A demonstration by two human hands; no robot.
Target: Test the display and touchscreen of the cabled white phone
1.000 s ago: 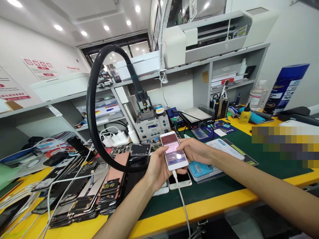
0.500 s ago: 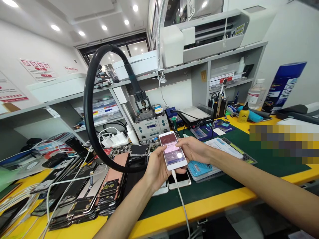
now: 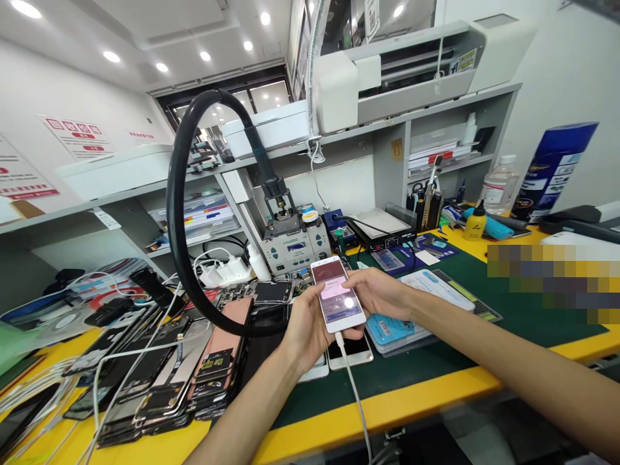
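Note:
Between my hands is a white smartphone [image 3: 338,294], tilted up toward me with its screen lit and a pale box on the display. My left hand [image 3: 306,326] wraps its left side, thumb at the screen's edge. On the right side my right hand [image 3: 372,294] grips it, with the thumb over the glass and fingers partly hidden behind. A white charging cable [image 3: 352,381] is plugged into the phone's bottom end and hangs over the table edge. Below the phone another white phone [image 3: 356,357] lies on the green mat [image 3: 411,368], partly covered by my hands.
Stacked phone parts [image 3: 165,394] and loose cables crowd the left. A thick black hose [image 3: 177,213] arches up from the rework station [image 3: 295,252]. Right of my hands lie a blue packet [image 3: 390,328] and a clear case [image 3: 436,287]. Bottles and a blue spray can [image 3: 555,171] stand farther right.
The whole view has shifted very slightly to the right and down. Both hands keep the same grip on the phone, and its screen looks the same.

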